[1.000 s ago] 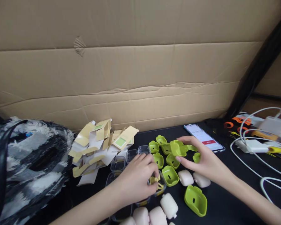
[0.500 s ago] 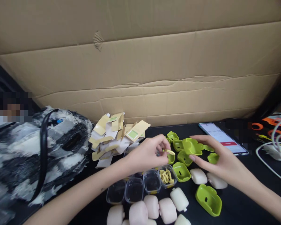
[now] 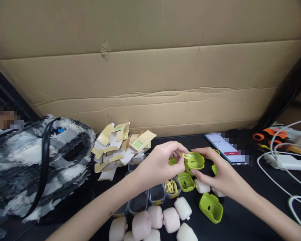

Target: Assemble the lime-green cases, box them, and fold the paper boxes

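Between the fingertips of my left hand (image 3: 167,159) is a small pale-yellow loop (image 3: 185,156), perhaps a strap or band. It sits right at the near rim of a green flower-edged case (image 3: 196,161), whose hollow inside faces me. My right hand (image 3: 215,169) grips that case by its right side, thumb in front. More green cases lie below and behind, among them one case (image 3: 186,181) beside the hands and another case (image 3: 211,207) nearer me. A clear plastic tub (image 3: 172,186) under my left hand holds several yellow loops.
Pale rounded blocks (image 3: 172,219) cluster at the front, near clear tubs (image 3: 156,193). Folded card boxes (image 3: 122,147) are heaped behind. A fuzzy black-and-white bag (image 3: 45,167) stands left. A phone (image 3: 225,149), white cables (image 3: 278,167) and orange-handled scissors (image 3: 273,134) lie right. Cardboard (image 3: 150,67) walls the back.
My hands have come together, bringing the yellow loop to the green case. The case has turned so its hollow side shows. The whole view has shifted slightly.
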A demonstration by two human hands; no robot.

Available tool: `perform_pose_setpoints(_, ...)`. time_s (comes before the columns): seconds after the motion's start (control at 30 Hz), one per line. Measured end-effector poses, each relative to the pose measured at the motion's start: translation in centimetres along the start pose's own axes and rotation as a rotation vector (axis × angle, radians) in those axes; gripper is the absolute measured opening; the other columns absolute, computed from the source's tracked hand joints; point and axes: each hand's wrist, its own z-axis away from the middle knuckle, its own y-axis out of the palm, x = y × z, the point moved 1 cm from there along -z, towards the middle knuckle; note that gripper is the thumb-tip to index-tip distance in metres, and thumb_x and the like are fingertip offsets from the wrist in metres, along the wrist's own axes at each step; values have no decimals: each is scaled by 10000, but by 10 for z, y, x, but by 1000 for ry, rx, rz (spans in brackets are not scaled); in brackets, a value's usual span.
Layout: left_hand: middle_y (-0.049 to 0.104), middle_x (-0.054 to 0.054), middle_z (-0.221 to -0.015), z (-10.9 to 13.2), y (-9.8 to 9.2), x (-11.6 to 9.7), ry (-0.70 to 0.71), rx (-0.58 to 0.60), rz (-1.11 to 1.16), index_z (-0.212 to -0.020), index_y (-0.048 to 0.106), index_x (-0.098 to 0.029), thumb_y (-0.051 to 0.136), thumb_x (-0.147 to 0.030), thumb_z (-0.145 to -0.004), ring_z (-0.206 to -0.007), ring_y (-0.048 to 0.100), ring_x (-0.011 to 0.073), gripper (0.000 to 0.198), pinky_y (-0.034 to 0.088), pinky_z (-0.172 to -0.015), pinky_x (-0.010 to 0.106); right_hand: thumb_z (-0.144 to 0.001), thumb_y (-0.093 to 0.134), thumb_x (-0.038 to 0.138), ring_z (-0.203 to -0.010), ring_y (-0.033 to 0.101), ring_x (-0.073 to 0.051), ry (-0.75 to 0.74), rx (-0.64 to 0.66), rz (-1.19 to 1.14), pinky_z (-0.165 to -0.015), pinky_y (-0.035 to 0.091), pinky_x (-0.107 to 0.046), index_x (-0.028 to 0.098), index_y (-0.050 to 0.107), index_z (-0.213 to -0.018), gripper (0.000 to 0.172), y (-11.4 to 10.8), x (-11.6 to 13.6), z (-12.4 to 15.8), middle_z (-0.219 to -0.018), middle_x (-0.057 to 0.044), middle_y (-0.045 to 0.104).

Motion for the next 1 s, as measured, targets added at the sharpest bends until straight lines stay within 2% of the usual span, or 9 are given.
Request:
perform_pose_setpoints(0.13,663,25,-850,-7,4,6,54,-4,-23,-960,613,-141,570,-65,-830,-764,623,144,156,517,-710,258,-812,620,282,-1031,603,-263,-2,14,-16,-903,487,-462,266,476,-1170,386,-1,5,0,-1095,-61,606)
perform_pose_setpoints(0.37,692,57,-960,3,0,13,188,43,-106,-1063,616,-145,537,-84,-901,-844,627,164,191,504,-791,292,-781,638,208,-1085,574,-263,73,77,-174,-910,490,-451,278,469,-1175,435,2,14,6,-1131,-61,580)
perform_pose_setpoints(0.5,667,53,-861,3,0,12,270,59,-191,-997,641,-120,557,-105,-899,-803,609,165,130,492,-734,268,-775,651,237,-978,629,-225,155,131,-370,-809,550,-373,265,455,-1084,368,6,17,9,-1013,-42,609)
perform_pose_setpoints(0.6,652,67,-882,2,2,14,279,68,-168,-964,642,-118,556,-111,-894,-852,598,179,111,489,-760,279,-762,663,304,-948,639,-217,182,143,-511,-801,548,-365,265,444,-1023,343,5,16,8,-1013,-45,606)
perform_pose_setpoints(0.73,635,66,-891,2,3,17,234,98,-158,-967,628,-130,548,-117,-892,-874,584,189,111,485,-778,301,-795,652,397,-870,649,-202,269,203,-663,-744,548,-363,298,466,-1177,437,0,16,7,-1040,-35,608)
perform_pose_setpoints(0.87,616,50,-878,3,3,17,185,109,-126,-954,620,-134,564,-120,-889,-853,583,174,87,478,-767,286,-797,689,373,-905,650,-189,416,196,-952,-815,525,-352,343,473,-1191,451,-1,16,9,-1065,-9,616)
perform_pose_setpoints(0.93,616,44,-874,3,3,17,180,105,-117,-952,626,-135,572,-115,-888,-840,588,164,85,476,-756,270,-794,703,349,-910,653,-180,446,174,-1009,-858,513,-353,339,496,-1156,417,0,15,9,-1084,-5,623)
perform_pose_setpoints(1.0,624,48,-887,3,2,18,201,93,-117,-969,631,-128,574,-101,-887,-841,593,157,104,474,-752,256,-802,696,347,-1012,633,-202,458,204,-1022,-945,474,-391,333,514,-1184,423,1,15,10,-1167,-22,615)
